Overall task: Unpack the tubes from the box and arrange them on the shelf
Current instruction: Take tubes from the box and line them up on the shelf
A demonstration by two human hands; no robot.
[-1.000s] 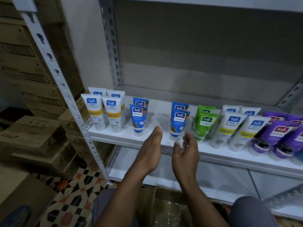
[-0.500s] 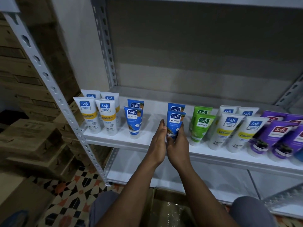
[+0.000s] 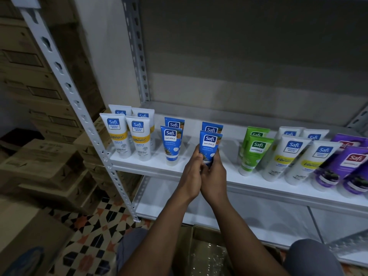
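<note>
1. So, at this point we had both hands on one blue plastic Safi Naturals tube [image 3: 210,144], near the front edge of the white metal shelf [image 3: 258,188], roughly mid-row.
2. Our left hand [image 3: 192,172] was curled round the tube's lower left side and our right hand [image 3: 214,176] was curled round its lower right side, the two hands pressed together. Neither held anything else.
3. The tube was upright with the label facing us, just in front of a second matching blue tube [image 3: 212,127]. Its cap end was hidden behind our fingers, so we couldn't tell whether it sat on the shelf or was lifted a touch.
4. Neighbours: another pair of blue tubes [image 3: 172,144] to the left across a gap, and white tubes with yellow bands [image 3: 127,136] at the far left. The green tubes [image 3: 253,152] were to the right across another gap, with purple tubes [image 3: 350,166] at the far right.
5. To us this looked like the arranging part, not the unpacking: lining this tube up with its row.
6. Next move, we reckoned: nudge it square with the one behind and let go gently, since a tube standing on its cap tips easily. After that, reach down to the open brown cardboard box [image 3: 199,253] between our knees. Only shiny wrap showed in there, so no idea how many were left.
</note>
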